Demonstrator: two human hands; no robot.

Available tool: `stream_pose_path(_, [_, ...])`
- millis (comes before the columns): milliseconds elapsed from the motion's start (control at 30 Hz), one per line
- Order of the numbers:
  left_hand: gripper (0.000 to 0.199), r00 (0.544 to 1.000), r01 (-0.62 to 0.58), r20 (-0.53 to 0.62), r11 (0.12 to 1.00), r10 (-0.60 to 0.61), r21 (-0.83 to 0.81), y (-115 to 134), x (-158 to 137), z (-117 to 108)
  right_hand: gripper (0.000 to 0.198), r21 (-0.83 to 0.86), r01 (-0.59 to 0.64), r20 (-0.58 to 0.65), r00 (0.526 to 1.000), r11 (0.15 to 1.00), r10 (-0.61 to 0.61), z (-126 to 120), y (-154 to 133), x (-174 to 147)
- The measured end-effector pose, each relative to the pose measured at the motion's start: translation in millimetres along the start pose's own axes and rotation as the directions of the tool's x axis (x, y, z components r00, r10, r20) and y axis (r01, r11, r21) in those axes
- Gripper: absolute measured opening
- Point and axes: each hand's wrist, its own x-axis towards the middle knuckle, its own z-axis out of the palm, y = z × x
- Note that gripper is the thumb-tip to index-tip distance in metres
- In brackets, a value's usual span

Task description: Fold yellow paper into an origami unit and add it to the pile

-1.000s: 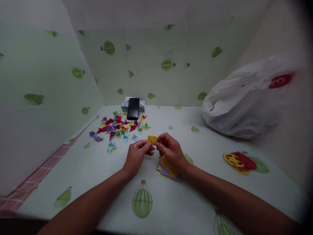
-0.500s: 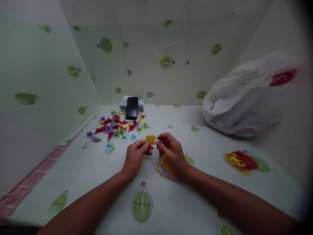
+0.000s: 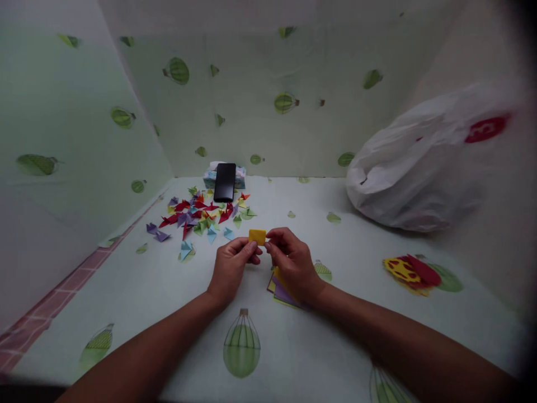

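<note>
The left hand (image 3: 230, 270) and the right hand (image 3: 293, 264) meet over the middle of the table (image 3: 168, 313). Both hold one small yellow paper (image 3: 257, 236). The fingers of each hand are pressed together on it, the left hand on its left edge and the right hand on its right edge. The paper is folded into a little flat block and sits just above the table, between the fingertips.

Under the right hand lies a stack of paper squares (image 3: 279, 291), yellow and purple. The hand hides most of it.

Behind the hands, to the left, many small folded paper pieces (image 3: 201, 215) lie spread out. They are red, purple, green, blue and yellow. Just behind them is a black phone (image 3: 225, 182), which lies on top of a tissue pack (image 3: 210, 176) near the back wall.

On the right side sits a big white plastic bag (image 3: 419, 168) with a red mark on it. It is well apart from the hands. In front of the bag, a red and yellow paper shape (image 3: 409, 271) lies flat on the table.

Nothing lies between the hands and the pile of folded pieces.
</note>
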Motion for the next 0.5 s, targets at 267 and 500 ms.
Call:
stream_pose_path(267, [0.023,1.0,-0.005,0.027,1.0,0.005,-0.007,-1.5,-1.7,-0.1,0.012,0.065,-0.026,0.058,0.998,0.998,0.022,1.0,1.3,-1.6])
stream_pose_path(500, [0.032,0.998,-0.018,0.055,1.0,0.018,0.002,-2.7,-1.1,-0.7,0.017,0.121,-0.182,0.06,0.983,0.976,0.176,-4.2,-7.3,7.2])
